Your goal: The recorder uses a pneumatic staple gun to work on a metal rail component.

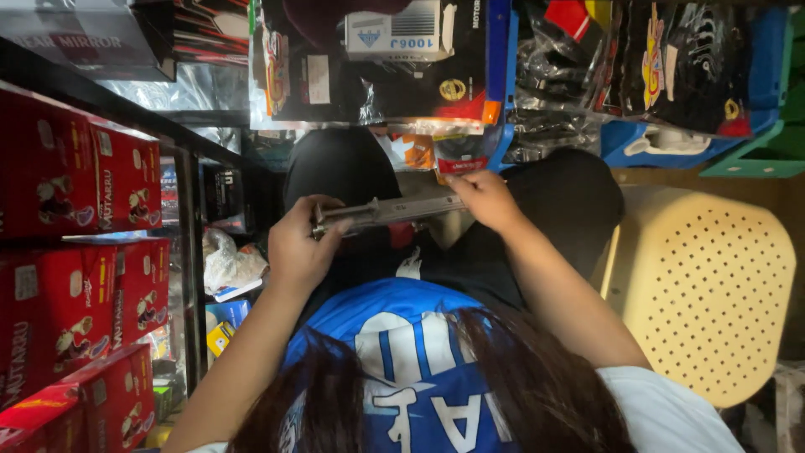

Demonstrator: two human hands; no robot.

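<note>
Head view shows the left hand (300, 249) and right hand (486, 200) each closed on an end of a long grey metal part (387, 211) above the lap, beside red boxes (80, 252).

boxes (75, 252) left, metal bar (390, 211) centre, chair (713, 285) right

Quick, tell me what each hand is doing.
Left hand: closed on one end of the metal bar.
Right hand: gripping the other end.

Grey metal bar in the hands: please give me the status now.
Left hand gripping one end. Right hand pinching the other end. Long grey metal bar held level over the lap. Nothing between the hands.
</note>
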